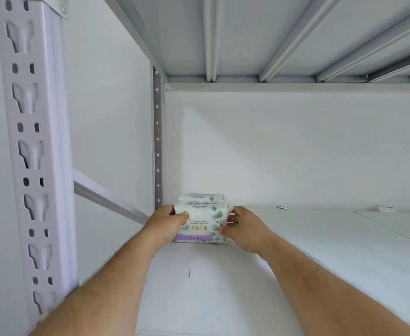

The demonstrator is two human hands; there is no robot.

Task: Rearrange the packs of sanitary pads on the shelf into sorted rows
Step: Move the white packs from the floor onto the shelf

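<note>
Plainly, the fingers of both hands curl round one pack: the left hand (168, 220) grips its left edge with the thumb on the printed front, and the right hand (244, 227) pinches its right edge, fingertips (223, 230) pressed to the leaf design. Two packs show in all. The front pack (200, 223) stands upright on the shelf board (296, 251), printed face toward the camera, purple band along its bottom, long axis running from 9 to 3 o'clock. The rear pack (200, 197) stands directly behind it at 12 o'clock, touching or just beside it, the same way round; only its top strip shows.

Both packs sit in the shelf's back left corner, near the grey perforated upright (157, 141) and just before the white wall (296, 146). Two bare forearms reach in from 6 o'clock.

Outward at 3 o'clock, two small items lie along the back edge: a green and red scrap (282, 207) and a white card (386, 209), well apart from the packs. At 9 o'clock stands one slotted white post (29, 146). At 12 o'clock the ribbed underside of the upper shelf (271, 37) spans overhead.
</note>
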